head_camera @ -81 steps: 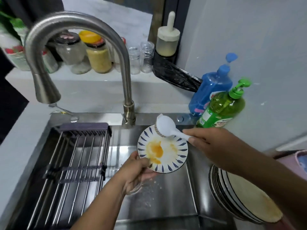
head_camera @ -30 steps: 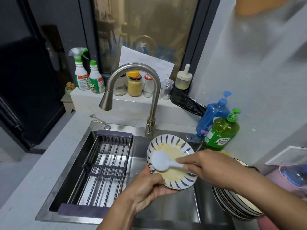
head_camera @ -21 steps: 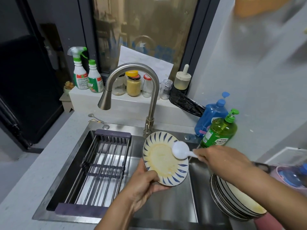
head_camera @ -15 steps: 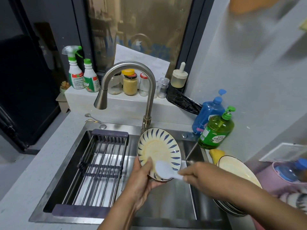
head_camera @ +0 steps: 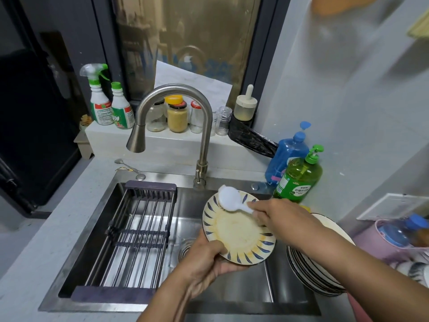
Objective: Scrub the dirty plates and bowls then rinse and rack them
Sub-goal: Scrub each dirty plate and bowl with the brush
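My left hand (head_camera: pixel 207 259) grips the near rim of a white plate (head_camera: pixel 236 231) with blue dashes round its edge and a yellow smear over its middle. The plate is held tilted over the steel sink (head_camera: pixel 232 296). My right hand (head_camera: pixel 276 216) holds the handle of a white dish brush (head_camera: pixel 229 201), whose head lies on the plate's far rim. A stack of dirty striped plates (head_camera: pixel 311 273) leans at the sink's right side, partly behind my right forearm. A dark roll-up drying rack (head_camera: pixel 137 233) spans the sink's left half.
A curved steel faucet (head_camera: pixel 176 126) rises behind the sink with no water running. Green (head_camera: pixel 299 177) and blue (head_camera: pixel 286 154) soap bottles stand at the back right. Jars and spray bottles (head_camera: pixel 109 101) line the ledge. A pink tub (head_camera: pixel 394 240) sits far right.
The brush has travelled over the plate, from its near edge half a second ago up to its far rim now. The yellow stain has been smeared thin. The camera view has pulled back and up.
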